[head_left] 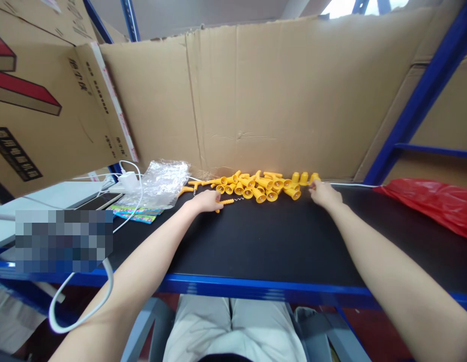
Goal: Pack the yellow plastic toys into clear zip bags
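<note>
Head view: both your arms reach forward across the black counter [278, 241] toward a heap of yellow plastic parts [261, 185] lying along the foot of the cardboard wall [278, 95].

Your left hand [206, 201] rests on the counter at the left end of the heap. Its grip is pressed together around a yellow handle with a metal spring [228, 201] — the spring end pokes out to the right of the fingers, lying flat on the surface. 2 loose yellow pieces sit just beyond the knuckles.

Your right hand [324, 193] is at the right end of the heap, fingertips touching the last of the cone-shaped parts. Fingers look pinched together there, but what they hold is too small to tell. A thin white cord [354, 184] runs along the wall base to the right of that hand.

Around you: a crumpled clear plastic bag [163, 183] left of the heap, lying on colourful printed packets [137, 213]; a white charger with its cable [128, 180] beside it; a red plastic bag [433, 203] at far right — well apart from the hands. Blue shelf posts [425, 95] frame the counter.
</note>
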`<state>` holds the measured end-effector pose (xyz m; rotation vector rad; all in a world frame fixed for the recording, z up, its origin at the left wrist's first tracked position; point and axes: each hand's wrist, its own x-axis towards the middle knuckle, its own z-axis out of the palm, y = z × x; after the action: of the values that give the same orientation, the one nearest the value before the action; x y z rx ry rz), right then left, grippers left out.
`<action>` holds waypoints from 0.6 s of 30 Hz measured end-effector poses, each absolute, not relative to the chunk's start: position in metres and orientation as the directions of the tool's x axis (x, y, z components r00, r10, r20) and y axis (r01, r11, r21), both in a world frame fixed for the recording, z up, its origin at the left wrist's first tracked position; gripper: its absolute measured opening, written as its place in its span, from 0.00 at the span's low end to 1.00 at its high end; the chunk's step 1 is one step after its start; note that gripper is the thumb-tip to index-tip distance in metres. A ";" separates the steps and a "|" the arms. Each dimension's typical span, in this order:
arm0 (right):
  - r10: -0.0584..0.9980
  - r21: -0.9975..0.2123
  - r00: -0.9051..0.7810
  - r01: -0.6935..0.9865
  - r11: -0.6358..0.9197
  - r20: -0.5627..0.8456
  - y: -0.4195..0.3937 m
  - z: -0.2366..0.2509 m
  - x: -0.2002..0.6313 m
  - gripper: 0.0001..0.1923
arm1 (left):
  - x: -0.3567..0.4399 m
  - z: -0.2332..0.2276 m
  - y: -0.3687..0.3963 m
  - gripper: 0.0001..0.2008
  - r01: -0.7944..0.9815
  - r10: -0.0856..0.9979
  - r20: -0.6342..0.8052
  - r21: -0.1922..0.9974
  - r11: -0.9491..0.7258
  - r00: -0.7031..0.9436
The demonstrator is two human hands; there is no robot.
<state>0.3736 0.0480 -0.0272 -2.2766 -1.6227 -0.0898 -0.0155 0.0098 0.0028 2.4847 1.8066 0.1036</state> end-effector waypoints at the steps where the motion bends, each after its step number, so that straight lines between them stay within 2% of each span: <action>1: 0.884 -0.274 0.370 0.915 -0.295 0.285 0.045 -0.021 0.369 0.17 | -0.015 0.003 0.010 0.13 0.941 0.949 0.000 0.129 -0.312 0.315; 3: 0.836 -0.363 0.394 0.896 -0.256 0.383 0.039 -0.009 0.359 0.15 | -0.016 0.001 0.010 0.12 0.932 0.947 -0.027 0.192 -0.308 0.319; 6: 0.755 -0.434 0.353 0.895 -0.101 0.553 0.030 0.009 0.340 0.18 | -0.017 -0.002 0.012 0.12 0.906 0.939 -0.015 0.267 -0.328 0.344; 9: 0.710 -0.424 0.226 0.899 0.112 0.667 0.022 0.020 0.318 0.22 | -0.017 -0.005 0.014 0.11 0.871 0.926 0.036 0.328 -0.367 0.376; 11: 0.685 -0.352 0.070 0.893 0.281 0.726 0.017 0.023 0.304 0.22 | -0.017 -0.005 0.015 0.10 0.848 0.915 0.079 0.351 -0.397 0.396; 13: 0.666 -0.232 -0.155 0.861 0.454 0.730 0.012 0.023 0.291 0.20 | -0.017 -0.005 0.015 0.10 0.831 0.900 0.133 0.348 -0.434 0.414; 15: 0.661 -0.137 -0.357 0.808 0.573 0.660 0.008 0.022 0.280 0.17 | -0.016 -0.004 0.014 0.09 0.819 0.885 0.184 0.335 -0.466 0.428; 18: 0.691 -0.097 -0.514 0.763 0.639 0.509 0.002 0.019 0.268 0.15 | -0.014 -0.001 0.011 0.09 0.791 0.862 0.219 0.342 -0.507 0.458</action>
<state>0.2683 0.0022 0.0188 -1.1350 -2.3492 -0.1881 -0.0143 0.0106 -0.0008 2.5136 1.4428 0.5451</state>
